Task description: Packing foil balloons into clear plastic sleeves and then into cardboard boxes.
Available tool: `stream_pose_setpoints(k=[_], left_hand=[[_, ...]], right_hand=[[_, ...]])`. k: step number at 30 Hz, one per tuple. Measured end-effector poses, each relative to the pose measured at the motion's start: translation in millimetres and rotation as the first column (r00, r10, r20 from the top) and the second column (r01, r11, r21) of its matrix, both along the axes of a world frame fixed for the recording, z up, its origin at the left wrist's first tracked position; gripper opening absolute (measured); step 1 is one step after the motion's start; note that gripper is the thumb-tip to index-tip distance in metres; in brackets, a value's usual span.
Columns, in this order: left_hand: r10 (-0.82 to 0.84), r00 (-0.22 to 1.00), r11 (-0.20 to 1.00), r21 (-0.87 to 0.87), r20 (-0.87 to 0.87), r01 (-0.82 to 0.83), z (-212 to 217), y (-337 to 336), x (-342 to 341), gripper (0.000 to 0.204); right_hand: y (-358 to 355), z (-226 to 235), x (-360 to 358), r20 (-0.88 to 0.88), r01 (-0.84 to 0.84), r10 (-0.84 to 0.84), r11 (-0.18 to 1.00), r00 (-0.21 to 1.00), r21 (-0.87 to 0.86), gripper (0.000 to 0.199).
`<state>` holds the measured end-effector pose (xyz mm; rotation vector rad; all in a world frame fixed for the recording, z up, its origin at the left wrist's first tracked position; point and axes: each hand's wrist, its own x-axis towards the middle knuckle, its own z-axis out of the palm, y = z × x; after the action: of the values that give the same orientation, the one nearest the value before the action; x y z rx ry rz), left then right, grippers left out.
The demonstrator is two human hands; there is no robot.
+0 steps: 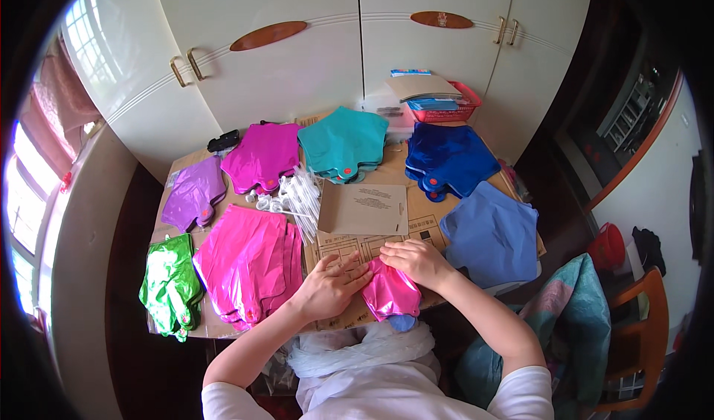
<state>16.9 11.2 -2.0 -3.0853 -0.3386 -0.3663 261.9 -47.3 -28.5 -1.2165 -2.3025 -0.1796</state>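
Pressing flat on a folded pink foil balloon (pixel 390 292), both hands lie with fingers stretched out, gripping nothing. The left hand (pixel 327 286) touches its left edge, the right hand (pixel 413 260) its top. The balloon lies at the near edge of the worktop (pixel 416 219), beside a pink pile (pixel 249 260).

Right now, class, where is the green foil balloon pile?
In the head view, the green foil balloon pile lies at the table's near-left corner, left of the big pink pile.
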Motion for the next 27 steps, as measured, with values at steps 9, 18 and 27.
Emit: stream_pose_setpoints(k=[9,18,27], left_hand=[[-0.012,1.0,0.996,-0.091,0.019,0.014,-2.8,-1.6,-3.4,0.044],[-0.036,0.999,0.998,-0.053,0.009,0.036,0.5,-2.7,-5.0,0.046],[-0.036,0.999,0.999,0.006,-0.031,0.036,5.3,-13.8,-10.5,0.052]], right_hand=[[-23.6,24.6,0.7,0.14,-0.011,0.013,1.0,0.99,-0.019,0.03],[-39.3,11.0,5.6,0.109,-0.081,0.087,0.995,0.99,-0.062,0.028],[-40.1,9.4,4.5,0.077,-0.083,0.087,0.995,0.993,-0.059,0.026]])
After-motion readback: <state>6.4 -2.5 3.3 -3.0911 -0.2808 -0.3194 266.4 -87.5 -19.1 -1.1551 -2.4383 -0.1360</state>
